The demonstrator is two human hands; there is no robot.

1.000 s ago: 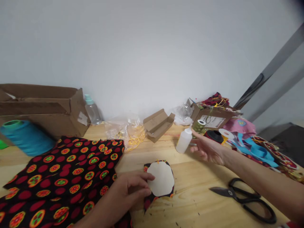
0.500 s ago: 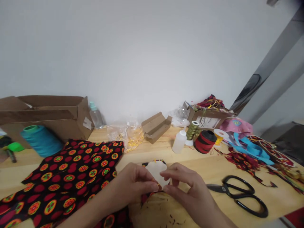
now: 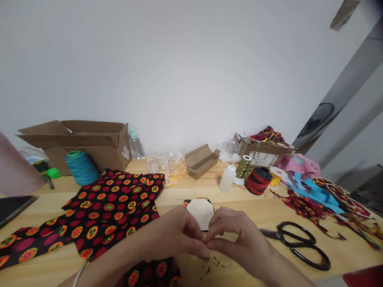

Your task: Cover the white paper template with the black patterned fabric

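Note:
My left hand (image 3: 187,235) and my right hand (image 3: 236,235) meet with pinched fingertips at the front of the table. A tiny bit of orange shows between them, too small to name. Just beyond the fingertips lies a white shaped piece (image 3: 200,212) with a rounded top, on a dark patterned fabric scrap (image 3: 186,202). Small yellow stitches or threads show at its top edge; my fingers cover part of its lower side. Black fabric with red dots and orange flowers (image 3: 109,207) spreads to the left, partly under my left forearm. Black-handled scissors (image 3: 299,239) lie right of my right hand.
At the back stand a cardboard box (image 3: 86,147), a blue thread cone (image 3: 81,167), a small open carton (image 3: 202,161), a white squeeze bottle (image 3: 227,178) and a red-and-black spool (image 3: 258,181). Blue ribbon (image 3: 320,193) and fabric scraps (image 3: 305,209) lie at right. Dark snippets lie near my hands.
My fingertips have come together in a pinch just below the white piece, where they were apart over its lower edge before. The view has turned a little left.

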